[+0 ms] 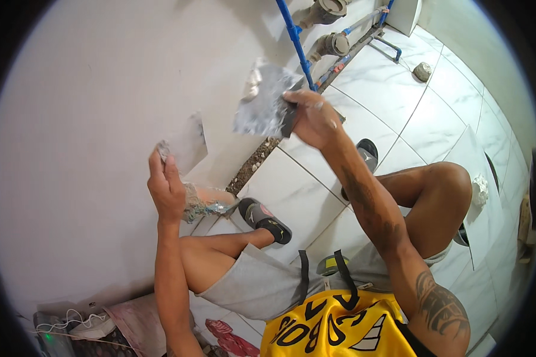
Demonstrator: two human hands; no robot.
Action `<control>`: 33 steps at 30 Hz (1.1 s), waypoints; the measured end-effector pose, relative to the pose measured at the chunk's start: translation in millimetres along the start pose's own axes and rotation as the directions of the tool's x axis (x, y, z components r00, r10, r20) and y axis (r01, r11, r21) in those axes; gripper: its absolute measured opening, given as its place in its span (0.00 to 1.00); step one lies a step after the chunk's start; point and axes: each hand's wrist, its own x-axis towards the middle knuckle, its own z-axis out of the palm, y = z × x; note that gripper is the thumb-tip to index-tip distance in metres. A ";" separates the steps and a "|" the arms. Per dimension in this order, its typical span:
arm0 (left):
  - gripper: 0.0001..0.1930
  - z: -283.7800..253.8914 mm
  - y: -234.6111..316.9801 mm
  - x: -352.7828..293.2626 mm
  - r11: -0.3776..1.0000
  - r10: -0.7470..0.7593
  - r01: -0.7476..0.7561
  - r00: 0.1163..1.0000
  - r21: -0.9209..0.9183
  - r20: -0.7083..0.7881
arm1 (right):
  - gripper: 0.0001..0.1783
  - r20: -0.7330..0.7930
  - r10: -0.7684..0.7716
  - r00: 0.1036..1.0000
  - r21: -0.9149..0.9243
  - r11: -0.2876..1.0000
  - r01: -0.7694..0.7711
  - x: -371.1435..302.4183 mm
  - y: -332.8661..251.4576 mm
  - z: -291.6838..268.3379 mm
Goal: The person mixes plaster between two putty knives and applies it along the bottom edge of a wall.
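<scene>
The fingers of the right hand (pixel 317 119) are mostly hidden behind the broad metal putty blade (pixel 267 98) it grips, with the thumb pressed over the dark edge strip. The left hand (pixel 167 189) pinches a thin, flat plate (pixel 190 143) by its lower corner between thumb and fingers; its material is hard to make out against the wall. Both are held up in front of the wall, near each other but apart. The left wrist partly covers an orange pipe stub (pixel 215 195), and the dark lens rim swallows the brownish objects at far right.

The metal blade is roughly square, silvery, and smeared with white paste, thickest along its left side. More paste sits in a rough, rounded lump (pixel 480 189) on a smooth white board (pixel 469 150) beyond the person's right knee. Crumbly mortar clings round the pipe stub, and a grey, rock-like chunk (pixel 422 72) lies farther off.

The floor (pixel 393 101) is glossy white tile with grey veining, divided from the plain pale wall (pixel 95 95) by a strip of gritty rubble (pixel 255 165). Blue pipes (pixel 293 33) and capped grey stubs (pixel 337 44) stand at the top. Lower left, a white cable (pixel 71 321) curls over dark, cluttered items.
</scene>
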 end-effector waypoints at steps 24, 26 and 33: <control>0.16 87.6 9.2 94.5 0.953 -0.242 0.282 0.503 0.108 0.829 | 0.12 -0.765 -0.013 0.644 -0.241 0.933 -0.267 93.3 148.0 -321.2; 0.15 95.6 4.8 100.1 0.941 -0.267 0.315 0.464 0.125 0.844 | 0.13 -0.768 -0.035 0.639 -0.275 0.920 -0.280 97.2 151.8 -329.8; 0.13 112.3 -3.1 117.1 0.942 -0.226 0.329 0.488 0.062 0.843 | 0.13 -0.771 -0.010 0.636 -0.305 0.883 -0.356 103.5 167.8 -342.6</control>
